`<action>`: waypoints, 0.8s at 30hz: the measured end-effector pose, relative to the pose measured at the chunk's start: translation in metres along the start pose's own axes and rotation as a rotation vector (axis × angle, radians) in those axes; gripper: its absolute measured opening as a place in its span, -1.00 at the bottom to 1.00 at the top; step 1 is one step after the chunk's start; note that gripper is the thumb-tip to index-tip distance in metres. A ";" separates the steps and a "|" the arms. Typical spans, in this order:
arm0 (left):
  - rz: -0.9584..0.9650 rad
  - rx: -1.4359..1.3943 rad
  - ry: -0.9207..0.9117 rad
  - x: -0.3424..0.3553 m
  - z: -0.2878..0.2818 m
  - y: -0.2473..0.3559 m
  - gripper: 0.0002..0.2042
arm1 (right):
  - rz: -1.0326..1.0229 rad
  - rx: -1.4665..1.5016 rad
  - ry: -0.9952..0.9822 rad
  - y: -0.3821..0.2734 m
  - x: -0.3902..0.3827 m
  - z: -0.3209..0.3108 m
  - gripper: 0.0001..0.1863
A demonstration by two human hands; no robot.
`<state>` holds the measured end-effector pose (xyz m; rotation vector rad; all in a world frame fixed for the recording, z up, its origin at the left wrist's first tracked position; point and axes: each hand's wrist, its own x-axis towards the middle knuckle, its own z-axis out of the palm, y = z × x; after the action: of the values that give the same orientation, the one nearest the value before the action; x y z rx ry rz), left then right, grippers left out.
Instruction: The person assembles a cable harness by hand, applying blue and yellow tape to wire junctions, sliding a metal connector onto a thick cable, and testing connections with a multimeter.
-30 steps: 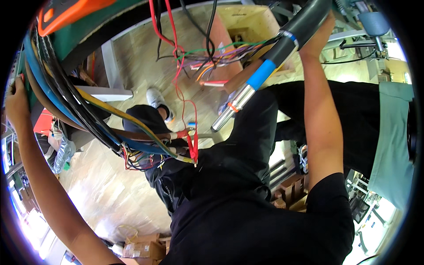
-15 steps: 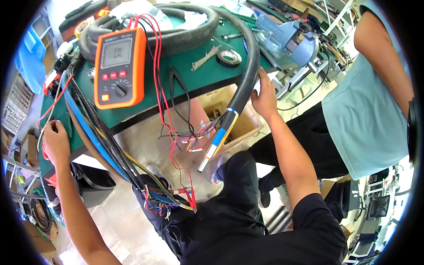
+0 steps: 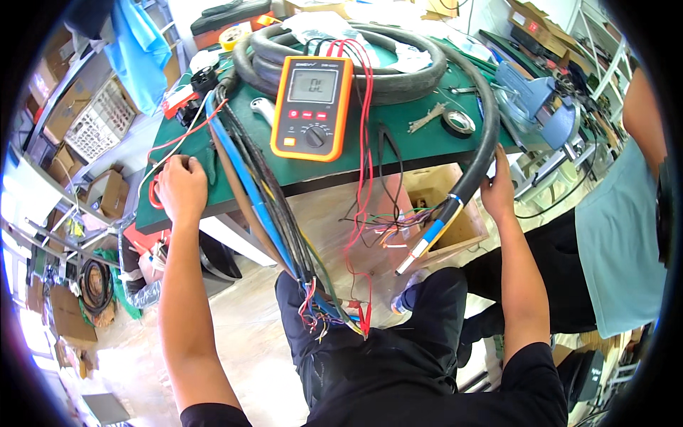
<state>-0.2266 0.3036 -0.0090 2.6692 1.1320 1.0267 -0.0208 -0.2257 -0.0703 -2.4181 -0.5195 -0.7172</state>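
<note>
My left hand (image 3: 183, 190) rests at the green table's left front edge, fingers curled beside a thin red-and-white wire (image 3: 191, 132); what lies inside them is hidden. My right hand (image 3: 499, 189) is beside a thick black cable (image 3: 475, 161), its fingers stretched upward and partly behind it. That cable's stripped end (image 3: 420, 249) hangs past the table edge. An orange multimeter (image 3: 311, 108) stands on the table, with red and black test leads. A red alligator clip (image 3: 365, 322) grips wires at the end of a bundle of blue, brown and black wires (image 3: 256, 181) across my lap.
Coiled black cable (image 3: 334, 87), a roll of black tape (image 3: 457, 124) and a blue bench vise (image 3: 544, 107) are on the green table (image 3: 235, 188). Below stands a wooden box (image 3: 462, 238). A person in a light teal shirt (image 3: 626, 235) stands at the right.
The view has swung left, so the table, meter and both hands appear farther right. Both hands keep about the same places by the table and cable.
</note>
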 end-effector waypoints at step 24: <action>0.022 0.002 -0.013 0.002 0.000 0.003 -0.72 | -0.075 -0.093 0.031 0.008 -0.001 -0.003 -0.14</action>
<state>-0.2232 0.3030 -0.0070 2.6917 1.1045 1.0108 -0.0184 -0.2343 -0.0720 -2.4798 -0.5784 -0.8267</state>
